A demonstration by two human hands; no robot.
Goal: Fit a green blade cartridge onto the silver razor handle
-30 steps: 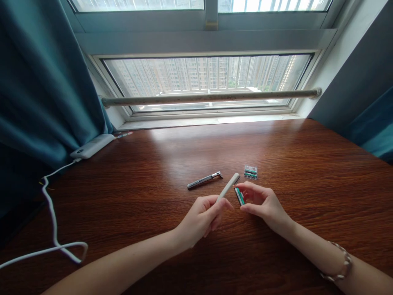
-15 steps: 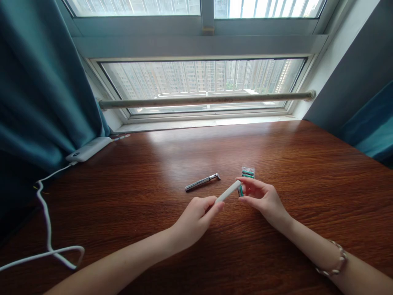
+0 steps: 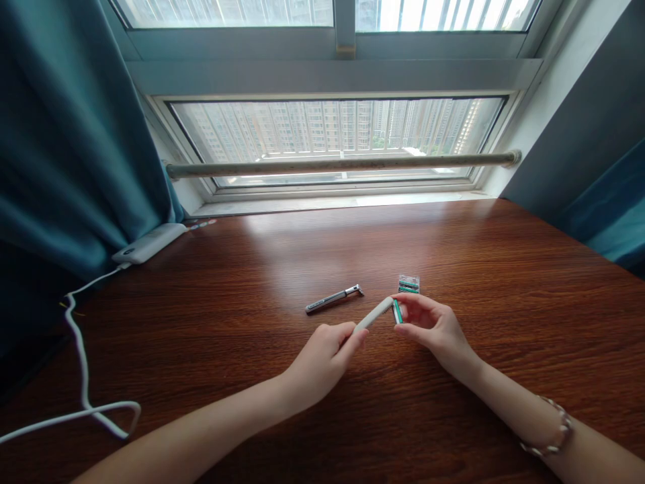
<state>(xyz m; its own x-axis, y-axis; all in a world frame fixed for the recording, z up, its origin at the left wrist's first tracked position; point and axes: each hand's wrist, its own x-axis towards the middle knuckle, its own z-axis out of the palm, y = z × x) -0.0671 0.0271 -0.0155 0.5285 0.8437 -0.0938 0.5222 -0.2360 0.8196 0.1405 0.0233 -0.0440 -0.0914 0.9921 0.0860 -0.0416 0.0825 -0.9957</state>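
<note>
My left hand (image 3: 322, 359) is closed around one end of a slim white stick (image 3: 373, 316), which slants up to the right. Between the thumb and fingers of my right hand (image 3: 433, 323) is a razor cartridge (image 3: 398, 312) with a green and white edge. The stick's far end meets the cartridge, and my right fingertips partly cover that spot. Just beyond the right hand lies a clear pack of razor cartridges (image 3: 408, 284) with green strips. A silver and black razor handle (image 3: 333, 298) rests on the table, left of the stick's tip.
The brown wooden table (image 3: 242, 269) reaches to the window sill. At the back left, a white power bank (image 3: 151, 243) lies by the blue curtain (image 3: 91, 134). Its white cable (image 3: 80, 356) loops down the left side. A metal bar (image 3: 342, 165) crosses the window.
The cartridge has turned slightly in my right fingers, so more of its green and white edge shows. The stick's tip has shifted a little against it. The view has moved slightly.
</note>
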